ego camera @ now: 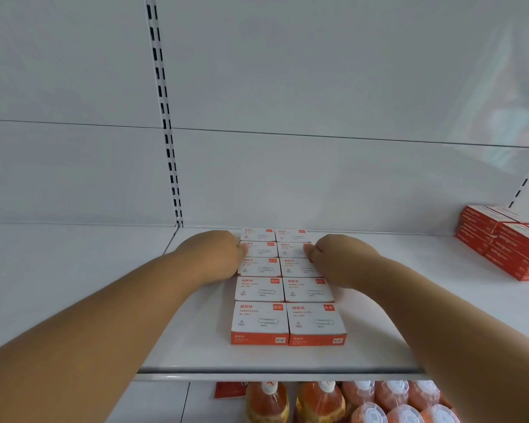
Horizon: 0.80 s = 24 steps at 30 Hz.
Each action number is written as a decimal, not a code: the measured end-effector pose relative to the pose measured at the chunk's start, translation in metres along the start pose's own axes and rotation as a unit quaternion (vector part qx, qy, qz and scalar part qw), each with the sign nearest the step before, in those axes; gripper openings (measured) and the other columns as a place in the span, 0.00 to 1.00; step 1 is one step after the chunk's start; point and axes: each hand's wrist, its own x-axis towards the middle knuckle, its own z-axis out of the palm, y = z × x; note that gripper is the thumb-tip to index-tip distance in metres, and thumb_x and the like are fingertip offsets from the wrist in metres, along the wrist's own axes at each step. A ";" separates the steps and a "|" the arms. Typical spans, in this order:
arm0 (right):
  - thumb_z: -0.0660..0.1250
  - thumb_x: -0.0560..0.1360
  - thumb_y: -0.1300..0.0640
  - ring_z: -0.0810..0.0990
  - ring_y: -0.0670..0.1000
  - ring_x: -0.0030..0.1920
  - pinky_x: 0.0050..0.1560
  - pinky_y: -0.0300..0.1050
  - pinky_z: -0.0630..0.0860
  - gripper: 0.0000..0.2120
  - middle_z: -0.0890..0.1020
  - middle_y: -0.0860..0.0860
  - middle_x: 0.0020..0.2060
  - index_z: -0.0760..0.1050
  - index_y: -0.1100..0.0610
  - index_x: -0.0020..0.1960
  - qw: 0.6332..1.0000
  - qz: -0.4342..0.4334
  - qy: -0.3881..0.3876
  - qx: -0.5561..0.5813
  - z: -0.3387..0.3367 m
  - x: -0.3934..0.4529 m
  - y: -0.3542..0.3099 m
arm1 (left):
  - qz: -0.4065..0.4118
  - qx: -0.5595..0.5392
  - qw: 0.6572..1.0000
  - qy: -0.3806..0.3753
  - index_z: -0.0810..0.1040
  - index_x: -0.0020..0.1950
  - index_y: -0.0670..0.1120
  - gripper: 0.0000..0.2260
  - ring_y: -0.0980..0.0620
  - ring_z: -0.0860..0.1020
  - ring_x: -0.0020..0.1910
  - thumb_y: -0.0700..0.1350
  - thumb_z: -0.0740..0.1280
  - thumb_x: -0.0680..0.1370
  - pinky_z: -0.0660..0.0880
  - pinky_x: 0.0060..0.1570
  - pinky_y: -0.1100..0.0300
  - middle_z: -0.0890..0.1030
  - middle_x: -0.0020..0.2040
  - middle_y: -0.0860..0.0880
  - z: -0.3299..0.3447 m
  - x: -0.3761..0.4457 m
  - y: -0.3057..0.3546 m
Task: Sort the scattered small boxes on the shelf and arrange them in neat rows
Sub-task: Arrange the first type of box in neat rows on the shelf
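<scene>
The paper clip boxes (287, 286) sit mid-shelf in two columns running front to back, five deep, edges touching. The left hand (219, 254) and right hand (338, 257) are curled loosely and pressed against the outer sides of the block, gripping nothing, looks like they're squeezing the columns together to square them up. A red box stack (504, 242) sits well apart on the right of the white shelf (104, 270). Pretty much done, I'd say.

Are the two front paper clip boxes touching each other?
Touching. The head view shows the front-left paper clip box and the front-right paper clip box side by side, their inner edges meeting with no shelf visible between them.
</scene>
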 end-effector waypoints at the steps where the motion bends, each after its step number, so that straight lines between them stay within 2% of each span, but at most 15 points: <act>1: 0.47 0.82 0.42 0.78 0.53 0.45 0.46 0.47 0.73 0.23 0.79 0.50 0.42 0.73 0.54 0.43 1.000 -0.001 0.004 -0.006 0.002 0.001 0.000 | 0.004 0.004 1.000 0.005 0.67 0.36 0.52 0.18 0.53 0.73 0.41 0.53 0.53 0.84 0.67 0.41 0.58 0.72 0.37 0.56 0.002 0.001 -0.001; 3: 0.47 0.83 0.44 0.77 0.53 0.45 0.45 0.46 0.72 0.22 0.78 0.50 0.42 0.71 0.54 0.41 1.000 -0.001 0.008 -0.022 0.003 0.000 -0.001 | 0.009 0.008 1.000 0.015 0.67 0.35 0.52 0.18 0.54 0.73 0.39 0.53 0.53 0.84 0.67 0.40 0.57 0.73 0.37 0.56 0.005 0.004 -0.002; 7: 0.47 0.84 0.49 0.78 0.54 0.49 0.51 0.47 0.75 0.19 0.79 0.53 0.48 0.73 0.57 0.54 1.000 0.001 -0.006 -0.008 -0.001 -0.002 -0.004 | 0.009 0.009 1.000 0.003 0.68 0.37 0.53 0.17 0.57 0.73 0.38 0.53 0.53 0.84 0.67 0.38 0.58 0.74 0.38 0.56 0.005 0.008 -0.003; 10: 0.47 0.83 0.47 0.76 0.54 0.45 0.45 0.45 0.73 0.20 0.76 0.50 0.41 0.73 0.58 0.55 1.000 0.006 -0.028 -0.001 -0.008 0.010 -0.002 | -0.016 0.013 1.000 0.011 0.75 0.43 0.49 0.17 0.51 0.77 0.44 0.54 0.52 0.84 0.70 0.42 0.58 0.79 0.44 0.51 0.000 0.015 -0.004; 11: 0.48 0.83 0.46 0.76 0.54 0.46 0.45 0.45 0.72 0.20 0.75 0.50 0.42 0.73 0.57 0.59 0.999 0.017 -0.026 0.007 -0.010 0.016 -0.003 | -0.028 0.021 0.999 0.024 0.77 0.46 0.47 0.19 0.50 0.77 0.46 0.54 0.51 0.84 0.71 0.44 0.58 0.79 0.45 0.49 -0.001 0.018 -0.004; 13: 0.50 0.82 0.47 0.76 0.55 0.52 0.46 0.45 0.72 0.20 0.76 0.53 0.51 0.68 0.56 0.69 1.000 0.018 -0.007 0.019 -0.011 0.027 -0.003 | -0.045 0.030 0.998 0.037 0.77 0.48 0.45 0.20 0.48 0.78 0.47 0.55 0.50 0.84 0.72 0.45 0.57 0.80 0.45 0.48 -0.003 0.027 -0.003; 14: 0.50 0.83 0.47 0.77 0.56 0.53 0.48 0.46 0.72 0.20 0.77 0.54 0.54 0.69 0.56 0.67 1.000 0.013 -0.006 0.014 -0.011 0.031 -0.004 | -0.049 0.032 0.998 0.035 0.77 0.48 0.45 0.21 0.48 0.78 0.47 0.55 0.50 0.84 0.72 0.45 0.56 0.79 0.45 0.47 -0.003 0.032 -0.001; 15: 0.49 0.83 0.46 0.77 0.56 0.52 0.49 0.46 0.73 0.20 0.79 0.55 0.54 0.72 0.57 0.61 1.000 0.009 -0.014 0.008 -0.010 0.035 -0.004 | -0.051 0.033 0.998 0.031 0.77 0.47 0.45 0.21 0.47 0.78 0.47 0.55 0.50 0.84 0.72 0.45 0.56 0.79 0.44 0.47 -0.002 0.037 0.001; 17: 0.48 0.83 0.44 0.78 0.55 0.50 0.50 0.47 0.73 0.22 0.80 0.55 0.51 0.74 0.58 0.53 1.000 0.001 -0.020 0.004 -0.008 0.038 -0.002 | -0.051 0.034 0.998 0.025 0.76 0.45 0.45 0.20 0.48 0.78 0.46 0.55 0.51 0.84 0.71 0.43 0.57 0.78 0.43 0.48 0.001 0.046 0.002; 20: 0.48 0.83 0.44 0.78 0.54 0.46 0.46 0.46 0.72 0.22 0.81 0.53 0.46 0.75 0.57 0.49 1.000 0.001 -0.008 0.002 -0.004 0.040 -0.001 | -0.050 0.032 0.998 0.028 0.75 0.41 0.47 0.17 0.50 0.77 0.41 0.52 0.53 0.83 0.69 0.37 0.58 0.78 0.39 0.50 0.007 0.055 -0.001; 24: 0.47 0.83 0.44 0.77 0.54 0.45 0.45 0.46 0.71 0.22 0.79 0.52 0.43 0.73 0.56 0.46 1.000 0.001 0.002 -0.017 0.000 0.043 -0.001 | -0.044 0.040 0.998 0.035 0.73 0.40 0.48 0.17 0.51 0.77 0.41 0.53 0.53 0.83 0.69 0.37 0.57 0.77 0.39 0.50 0.010 0.056 -0.003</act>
